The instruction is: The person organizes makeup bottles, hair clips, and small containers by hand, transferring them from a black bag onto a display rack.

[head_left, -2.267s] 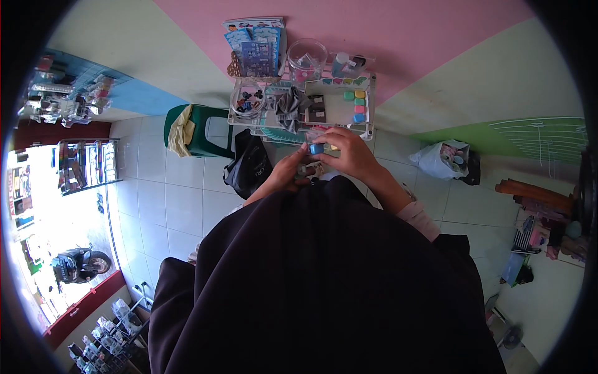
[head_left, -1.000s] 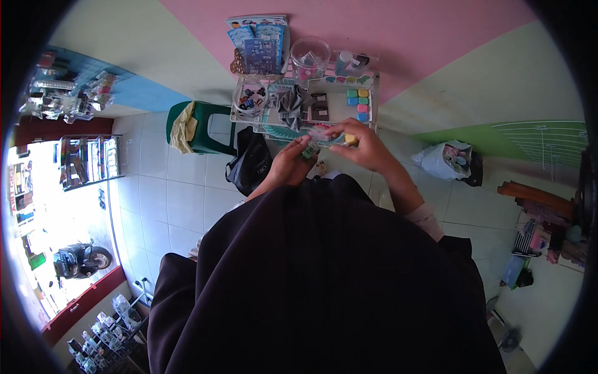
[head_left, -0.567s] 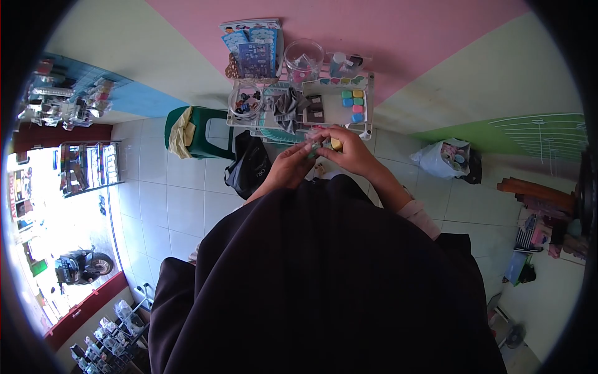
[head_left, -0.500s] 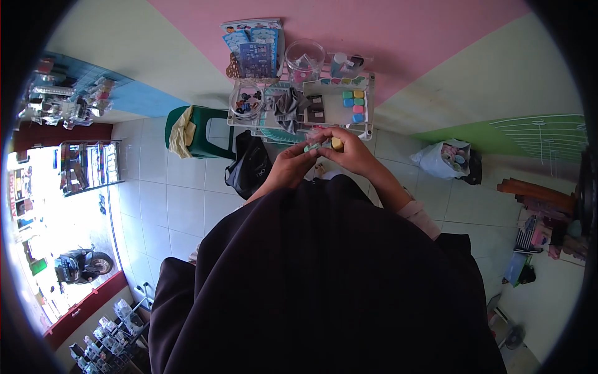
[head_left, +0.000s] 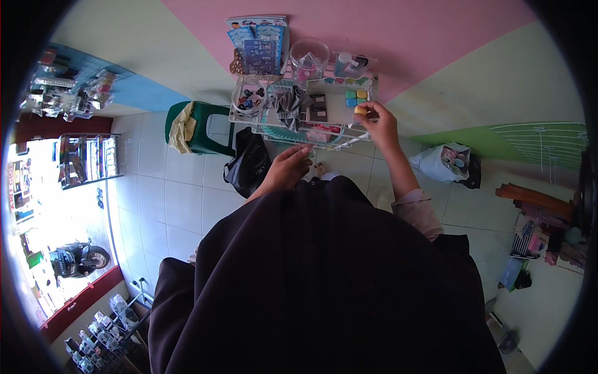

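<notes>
A: What is being done by the right hand [head_left: 379, 123]?

B: A small yellow block [head_left: 360, 110] is being pinched between its thumb and fingers, the grip being held narrow. The block is being presented at about one o'clock from the middle of the view, at the near right corner of a white tray [head_left: 337, 107]. Whether the tray is being touched by it cannot be told.

A: And what is being shown around it?

B: A cluster of blue, yellow and green blocks [head_left: 355, 98] is being seen just beside it, at twelve o'clock. At nine o'clock, a dark brown box [head_left: 318, 108] is being held within the tray, and farther along the same line a crumpled grey cloth [head_left: 291, 105] is being displayed. A pink packet [head_left: 323, 133] is being glimpsed at eight o'clock, past the tray's near edge.

A: How is the left hand [head_left: 290, 167] being posed?

B: It is being held well apart from the right, at eight o'clock from it, with the fingers being brought together and slightly curled. Whether anything is being held beneath them cannot be told. A black bag [head_left: 248, 167] is being seen near it at nine o'clock, and a green stool [head_left: 198, 140] is being partly covered by a pale yellow cloth [head_left: 182, 129] at ten o'clock.
</notes>
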Demonstrator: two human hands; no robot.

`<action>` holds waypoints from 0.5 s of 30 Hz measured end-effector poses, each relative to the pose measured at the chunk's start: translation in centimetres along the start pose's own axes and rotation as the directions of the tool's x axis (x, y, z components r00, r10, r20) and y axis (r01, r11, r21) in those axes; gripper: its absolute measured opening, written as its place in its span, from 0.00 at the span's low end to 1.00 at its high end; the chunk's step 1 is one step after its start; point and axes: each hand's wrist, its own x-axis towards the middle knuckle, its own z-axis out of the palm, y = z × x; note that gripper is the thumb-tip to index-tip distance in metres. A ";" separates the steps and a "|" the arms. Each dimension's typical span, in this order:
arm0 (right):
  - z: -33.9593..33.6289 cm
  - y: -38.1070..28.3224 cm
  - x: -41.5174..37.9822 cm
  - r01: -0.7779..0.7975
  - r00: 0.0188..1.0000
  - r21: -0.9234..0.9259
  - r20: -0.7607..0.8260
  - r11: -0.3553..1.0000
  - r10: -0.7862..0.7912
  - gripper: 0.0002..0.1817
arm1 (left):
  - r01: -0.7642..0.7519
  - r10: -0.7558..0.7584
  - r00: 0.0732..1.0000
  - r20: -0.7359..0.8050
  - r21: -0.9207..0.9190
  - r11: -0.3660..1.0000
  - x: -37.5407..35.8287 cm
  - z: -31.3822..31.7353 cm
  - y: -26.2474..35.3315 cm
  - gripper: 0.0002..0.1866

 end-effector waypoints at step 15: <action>2.5 2.1 1.7 0.270 0.954 -0.683 0.091 0.679 -0.287 0.14 | 0.041 -0.043 0.999 -0.025 -0.068 0.997 -2.0 -2.8 -0.1 0.12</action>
